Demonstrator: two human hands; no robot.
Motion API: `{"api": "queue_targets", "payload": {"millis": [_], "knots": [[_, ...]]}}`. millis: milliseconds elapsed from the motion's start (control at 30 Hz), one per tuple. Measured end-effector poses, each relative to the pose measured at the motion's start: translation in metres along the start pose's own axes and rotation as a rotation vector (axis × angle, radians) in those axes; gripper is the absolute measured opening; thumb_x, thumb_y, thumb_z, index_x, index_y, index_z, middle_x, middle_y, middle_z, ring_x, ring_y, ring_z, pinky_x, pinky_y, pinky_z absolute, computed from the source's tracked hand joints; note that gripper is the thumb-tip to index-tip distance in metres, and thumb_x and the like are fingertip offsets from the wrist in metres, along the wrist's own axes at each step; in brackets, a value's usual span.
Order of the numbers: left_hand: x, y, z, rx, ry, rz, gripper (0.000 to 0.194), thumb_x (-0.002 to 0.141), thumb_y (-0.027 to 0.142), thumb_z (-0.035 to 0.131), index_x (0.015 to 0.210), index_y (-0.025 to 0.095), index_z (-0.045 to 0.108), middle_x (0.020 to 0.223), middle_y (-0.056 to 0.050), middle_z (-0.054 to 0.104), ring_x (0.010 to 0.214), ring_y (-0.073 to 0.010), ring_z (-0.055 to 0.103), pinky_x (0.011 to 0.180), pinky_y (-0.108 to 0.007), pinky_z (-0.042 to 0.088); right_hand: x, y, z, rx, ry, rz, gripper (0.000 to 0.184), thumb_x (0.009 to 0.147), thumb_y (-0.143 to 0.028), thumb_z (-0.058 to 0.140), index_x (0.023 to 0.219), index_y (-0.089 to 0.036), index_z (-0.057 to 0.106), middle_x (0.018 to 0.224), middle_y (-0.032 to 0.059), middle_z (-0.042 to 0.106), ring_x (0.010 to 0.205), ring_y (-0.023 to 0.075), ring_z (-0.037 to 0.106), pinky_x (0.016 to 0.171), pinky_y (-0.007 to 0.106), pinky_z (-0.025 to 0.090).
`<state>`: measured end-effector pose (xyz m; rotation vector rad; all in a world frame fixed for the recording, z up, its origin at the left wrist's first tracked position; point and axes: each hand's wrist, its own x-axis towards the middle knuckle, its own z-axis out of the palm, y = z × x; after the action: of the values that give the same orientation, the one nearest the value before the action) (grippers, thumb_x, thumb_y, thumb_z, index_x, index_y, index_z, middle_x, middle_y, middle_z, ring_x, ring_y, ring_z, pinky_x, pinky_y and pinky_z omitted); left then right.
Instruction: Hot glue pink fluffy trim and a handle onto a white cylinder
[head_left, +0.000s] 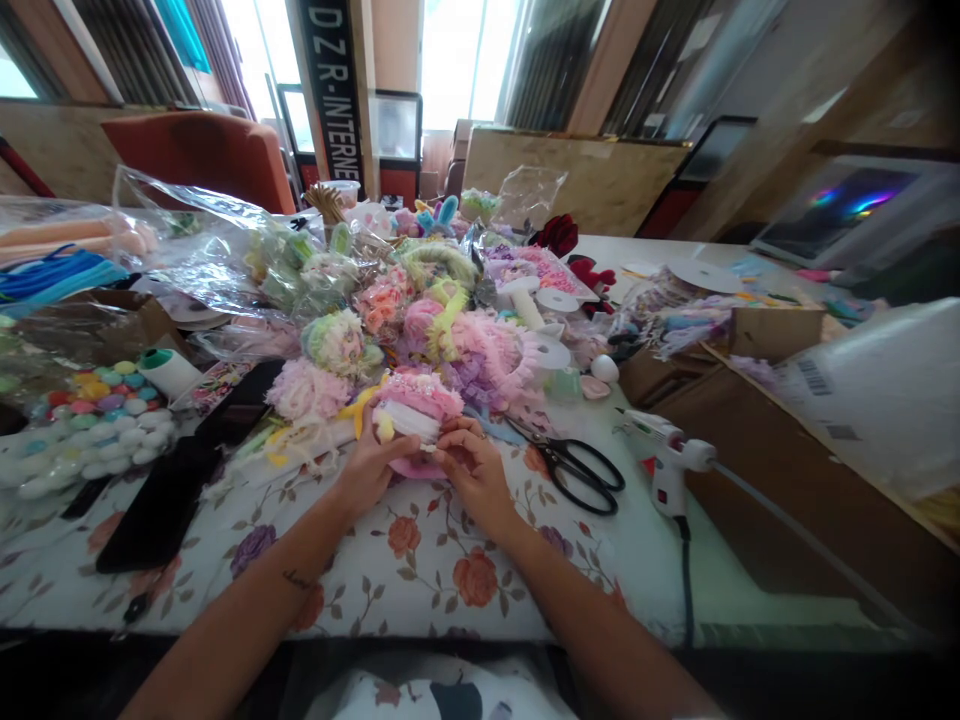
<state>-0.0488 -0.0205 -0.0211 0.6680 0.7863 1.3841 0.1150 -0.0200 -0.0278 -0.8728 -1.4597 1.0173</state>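
My left hand and my right hand meet over a small pink and white frilly craft piece on the floral tablecloth. Fingers of both hands are curled and pinch the lower edge of the piece, which rests on a flat pink disc. A yellow pipe-cleaner bit sticks out at the piece's left side, near my left thumb. Behind it lies a heap of pastel lace and yarn flowers.
Black scissors and a white glue gun with its cord lie right of my hands. Cardboard boxes stand at the right, a tray of coloured pompoms and a black strip at the left, plastic bags behind.
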Motion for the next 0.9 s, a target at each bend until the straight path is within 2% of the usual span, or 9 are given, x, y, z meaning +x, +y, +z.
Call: {"api": "queue_targets", "payload": {"millis": [167,400,600,733,900], "knots": [[0.002,0.001,0.000,-0.080,-0.052,-0.024,0.063,0.082,0.020,0.071,0.136,0.031,0.039,0.112,-0.002,0.065,0.094,-0.0187,0.068,0.081,-0.035,0.060,0.001,0.005,-0.002,0.028,0.045,0.055,0.024,0.080,-0.044,0.070,0.078,-0.021,0.066,0.107,0.0085,0.054,0.105,0.0229,0.056,0.078,0.030,0.054],[-0.001,-0.002,0.001,-0.138,-0.110,-0.028,0.053,0.082,0.027,0.070,0.131,0.023,0.049,0.118,-0.008,0.069,0.107,-0.0263,0.067,0.089,-0.044,0.057,0.000,0.004,-0.003,-0.053,0.020,0.030,0.017,0.084,-0.037,0.066,0.080,-0.021,0.065,0.108,0.0088,0.054,0.109,0.0244,0.055,0.085,0.035,0.051],[0.003,-0.003,-0.001,-0.115,0.014,-0.116,0.045,0.080,0.029,0.072,0.120,0.016,0.057,0.103,-0.011,0.073,0.096,-0.0268,0.071,0.083,-0.041,0.060,-0.002,-0.001,0.000,-0.161,-0.031,-0.082,0.009,0.086,-0.028,0.064,0.079,-0.021,0.064,0.107,0.0076,0.057,0.109,0.0231,0.055,0.098,0.038,0.043],[0.004,-0.001,0.001,-0.127,0.003,-0.135,0.041,0.081,0.031,0.070,0.118,0.015,0.059,0.098,-0.010,0.074,0.089,-0.0256,0.072,0.078,-0.039,0.061,-0.002,-0.003,0.001,-0.189,0.003,-0.102,0.008,0.087,-0.028,0.062,0.081,-0.022,0.063,0.104,0.0072,0.057,0.103,0.0220,0.057,0.090,0.036,0.047],[-0.001,-0.005,0.007,-0.105,0.038,-0.119,0.047,0.080,0.031,0.073,0.122,0.017,0.058,0.093,-0.007,0.073,0.078,-0.0199,0.071,0.069,-0.031,0.060,-0.002,-0.009,0.003,-0.311,0.062,-0.278,0.008,0.090,-0.023,0.058,0.084,-0.023,0.063,0.094,0.0055,0.056,0.094,0.0210,0.057,0.087,0.037,0.047]]}}
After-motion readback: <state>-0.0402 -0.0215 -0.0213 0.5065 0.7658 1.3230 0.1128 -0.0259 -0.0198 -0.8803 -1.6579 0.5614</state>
